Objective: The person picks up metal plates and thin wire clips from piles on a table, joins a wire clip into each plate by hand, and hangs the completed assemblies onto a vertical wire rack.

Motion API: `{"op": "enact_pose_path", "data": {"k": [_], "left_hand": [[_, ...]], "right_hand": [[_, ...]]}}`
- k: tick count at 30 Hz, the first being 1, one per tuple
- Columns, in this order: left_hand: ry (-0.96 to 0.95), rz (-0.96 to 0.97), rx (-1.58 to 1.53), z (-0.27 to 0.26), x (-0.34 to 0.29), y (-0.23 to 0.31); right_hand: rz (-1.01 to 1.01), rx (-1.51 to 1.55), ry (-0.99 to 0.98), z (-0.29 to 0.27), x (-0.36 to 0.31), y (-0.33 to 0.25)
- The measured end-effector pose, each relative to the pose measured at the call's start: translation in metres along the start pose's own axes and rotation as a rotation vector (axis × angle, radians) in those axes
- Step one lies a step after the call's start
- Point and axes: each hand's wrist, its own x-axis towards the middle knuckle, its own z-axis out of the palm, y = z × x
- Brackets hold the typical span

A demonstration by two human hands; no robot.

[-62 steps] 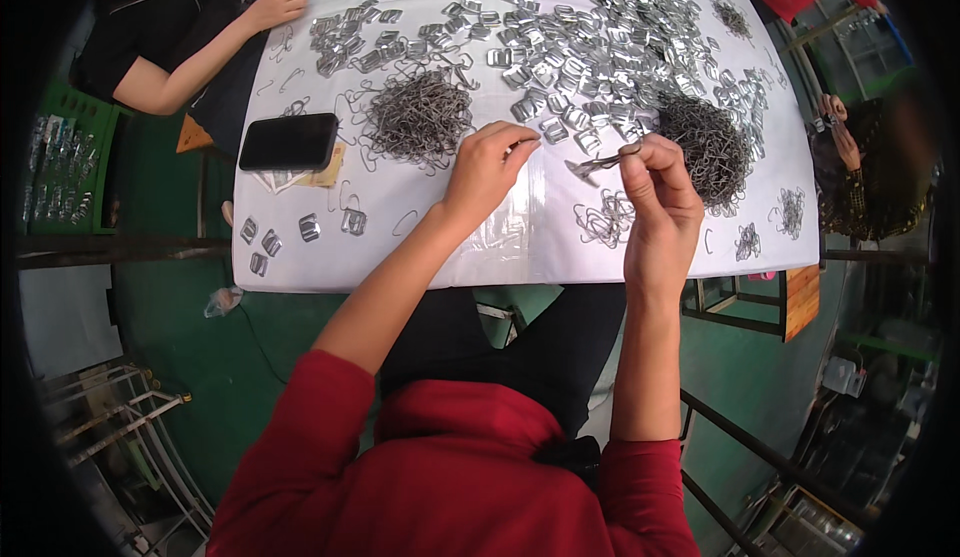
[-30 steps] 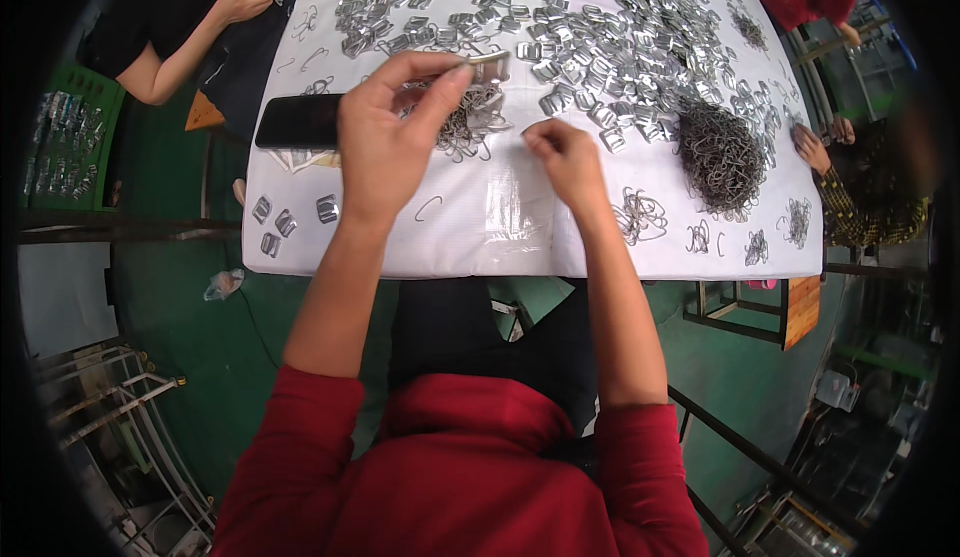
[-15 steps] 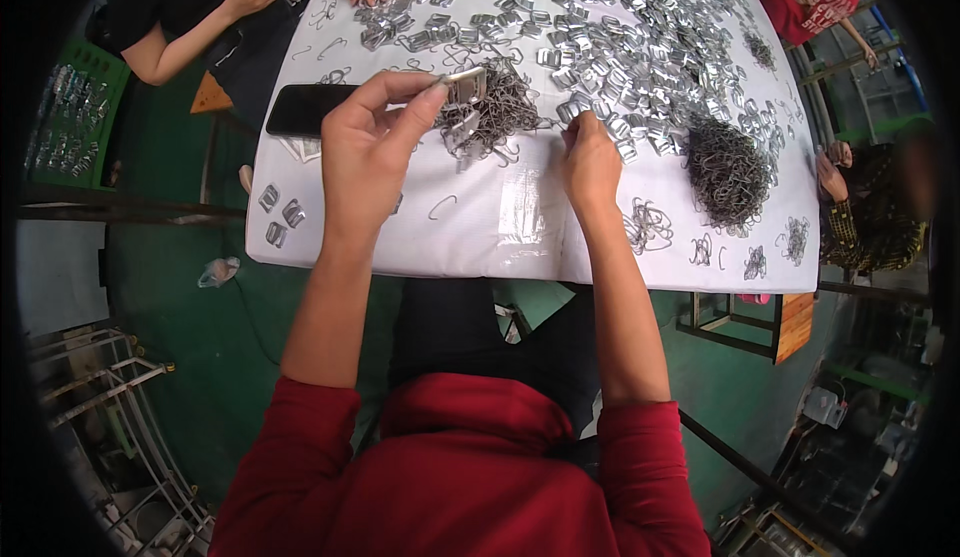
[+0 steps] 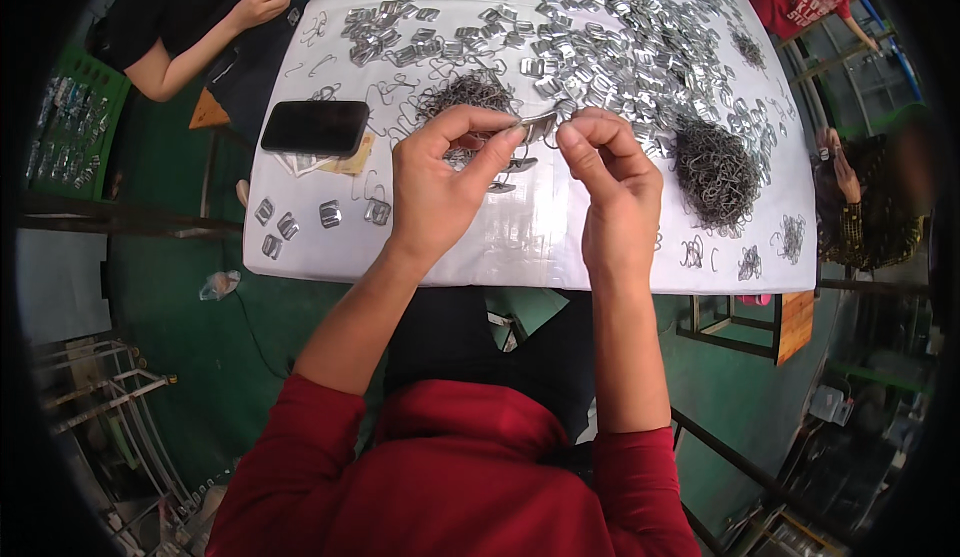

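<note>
Both hands are raised close together over the near part of the white-covered table. My left hand is closed, its thumb and forefinger pinching a flat silver metal buckle. My right hand is closed too, fingertips meeting the buckle's right end and gripping a thin bent wire hook, partly hidden by the fingers. A few more buckles show just below, between the hands. Behind my left hand lies a tangled heap of wire hooks.
Loose buckles cover the far table. A second hook heap sits at right. At left, a black phone lies on papers, near several single buckles. Co-workers sit at the far left and right.
My right hand has come up from the buckle pile and turned inward to meet the left. My left hand has moved right and slightly down, uncovering the phone. The far-left co-worker's hand left the table.
</note>
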Motion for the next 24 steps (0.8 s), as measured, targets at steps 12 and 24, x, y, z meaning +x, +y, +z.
{"op": "enact_pose_path", "data": {"k": [12,24], "left_hand": [[-0.193,0.257,0.535,0.05,0.036,-0.07],[-0.423,-0.118,0.322,0.07,0.092,-0.074]], "right_hand": [[-0.262,0.167,0.102,-0.03,-0.001,-0.019],[-0.337,-0.002,0.157,-0.046,-0.002,-0.017]]}}
